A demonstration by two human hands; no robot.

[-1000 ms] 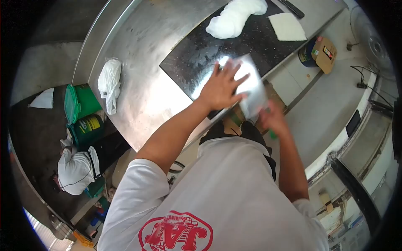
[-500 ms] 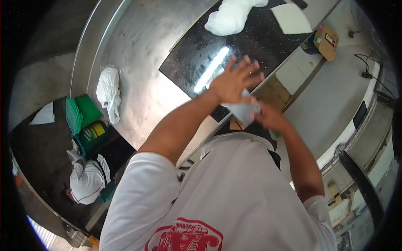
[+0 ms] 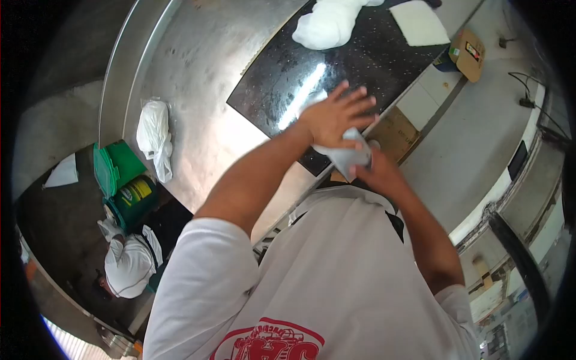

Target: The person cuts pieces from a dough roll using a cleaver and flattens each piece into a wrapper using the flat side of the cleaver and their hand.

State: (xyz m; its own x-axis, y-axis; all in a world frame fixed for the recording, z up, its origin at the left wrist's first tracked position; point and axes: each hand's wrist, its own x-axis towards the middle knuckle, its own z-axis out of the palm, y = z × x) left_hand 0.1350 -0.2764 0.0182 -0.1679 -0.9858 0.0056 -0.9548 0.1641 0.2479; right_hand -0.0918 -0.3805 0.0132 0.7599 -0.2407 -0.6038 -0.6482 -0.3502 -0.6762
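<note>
My left hand (image 3: 339, 118) has its fingers spread over the near edge of a glossy black slab (image 3: 264, 90). Beneath its palm is a thin, pale, crumpled sheet (image 3: 349, 159), either cloth or plastic; I cannot tell which. My right hand (image 3: 377, 172) is closed on the sheet's near end, just beyond the slab's edge. Part of the sheet is hidden by my left hand. Farther up the slab lie a soft white bundle (image 3: 327, 27) and a flat white pad (image 3: 420, 24).
The slab rests on a metal counter (image 3: 198, 66), beside a white knotted plastic bag (image 3: 154, 135). At lower left, a person in white (image 3: 131, 264) is by a dark green bucket (image 3: 137, 197) and a green lid (image 3: 123, 165). A cardboard box (image 3: 468, 55) stands upper right.
My right hand has shifted slightly left and closer to my left hand, with the sheet in it. My left hand stays almost in place, fingers still spread.
</note>
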